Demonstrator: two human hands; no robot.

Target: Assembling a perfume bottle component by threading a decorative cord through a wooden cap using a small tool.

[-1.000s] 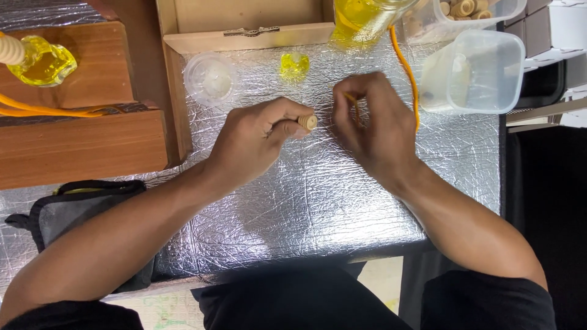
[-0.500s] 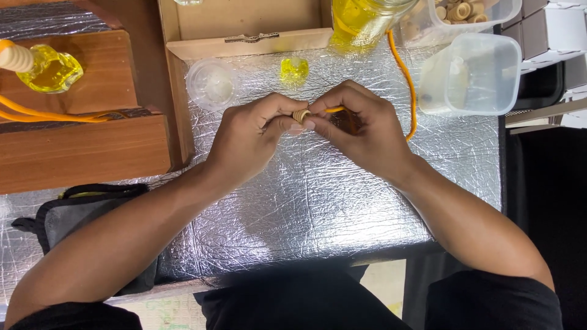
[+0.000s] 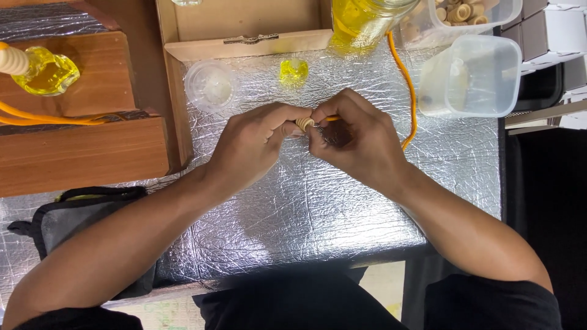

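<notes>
Crinkled silver foil covers the surface (image 3: 293,208), with a yellow-filled glass bottle (image 3: 46,70) on the wooden block at left. At centre, the left hand (image 3: 257,143) pinches a small ribbed wooden cap (image 3: 304,123), and the right hand (image 3: 354,143) grips the orange cord (image 3: 411,91) whose end meets it. Threading looks unfinished; more caps wait in the tub (image 3: 471,12) at right.

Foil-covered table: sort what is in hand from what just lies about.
In hand: small wooden cap, left hand, right hand, orange cord.
Lying about: clear tub, small yellow bottle, clear round lid, black bag, wooden box.
</notes>
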